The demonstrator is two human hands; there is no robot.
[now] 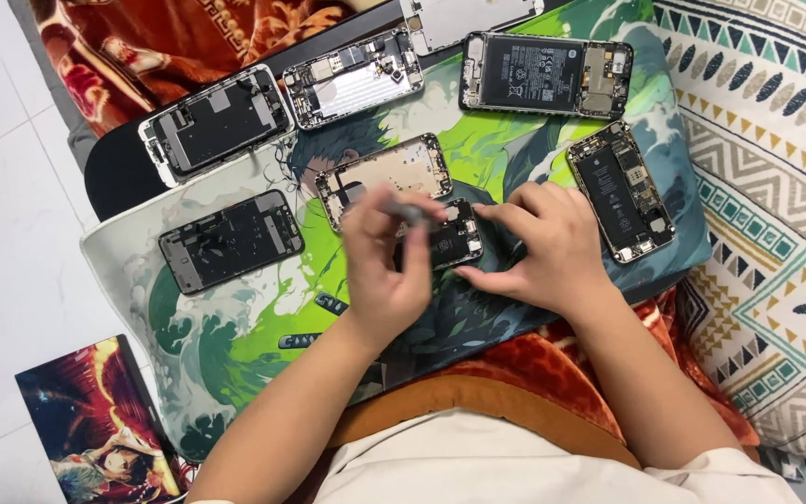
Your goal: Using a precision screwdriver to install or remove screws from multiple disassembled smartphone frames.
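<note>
Screwdriver work on the small opened phone [454,238], lying mid-mat on the green illustrated mat [235,327], just below the gold-framed phone shell [386,177]. Left hand [386,271] closed around a slim grey tool [403,210], blurred, tip apparently over the phone's upper edge; exact contact hidden. Right hand [548,247] pressed flat-fingered against the phone's right side, pinning it, holding nothing else. Best done, judging from this: keep the tool upright over the screw, press lightly, turn slowly, hold the phone firm against sliding. Worth minding the gutted black phone [622,191] just beside the right knuckles and the dark chassis [230,240] further left, well apart.
</note>
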